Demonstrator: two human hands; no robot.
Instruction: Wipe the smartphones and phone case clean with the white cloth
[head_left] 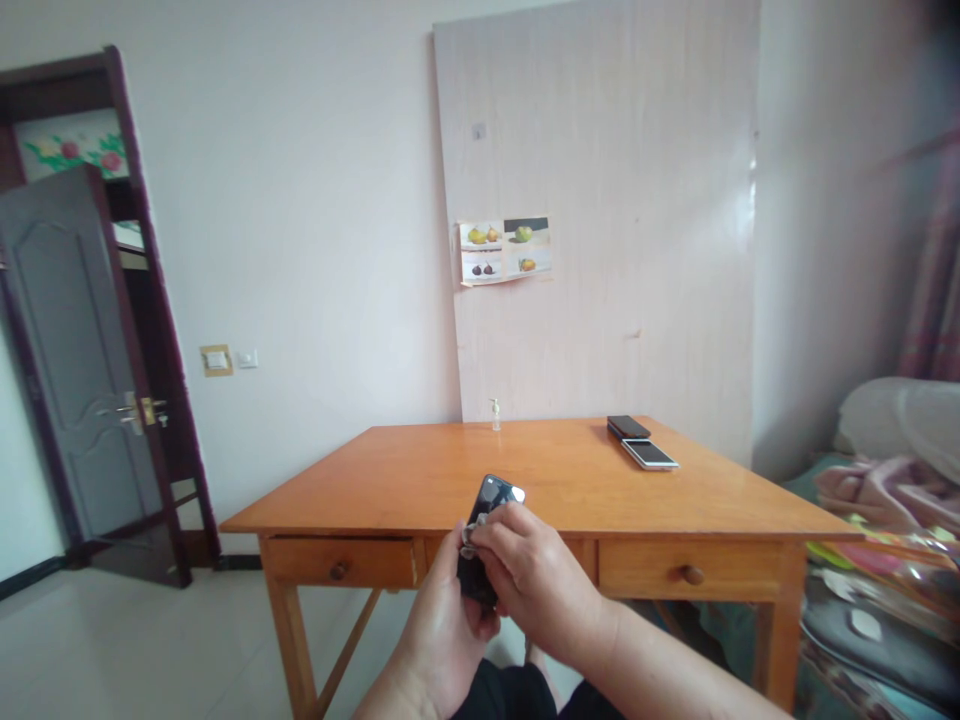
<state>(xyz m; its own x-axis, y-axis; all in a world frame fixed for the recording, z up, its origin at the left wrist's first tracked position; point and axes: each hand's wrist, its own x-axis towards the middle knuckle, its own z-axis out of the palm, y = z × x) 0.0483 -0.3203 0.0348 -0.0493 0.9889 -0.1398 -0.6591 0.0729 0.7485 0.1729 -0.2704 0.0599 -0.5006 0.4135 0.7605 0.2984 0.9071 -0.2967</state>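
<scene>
A dark smartphone (495,492) with a glossy face is tilted up in front of the table's near edge. My left hand (439,625) is wrapped around its lower left side. Fingers bent together, my right hand (536,575) pinches a small whitish crumpled piece (469,540) against the phone's face. Whether that piece is tissue or thin cloth I cannot tell. Much of the phone's middle and right side is hidden behind my right hand.
Beyond my hands stands a wooden table (420,490) with two drawers. A small clear pump bottle (496,415) is at its back edge. To the right lie a dark phone-like object (627,427) and a white-framed device (649,454). Bedding (885,490) is piled at right.
</scene>
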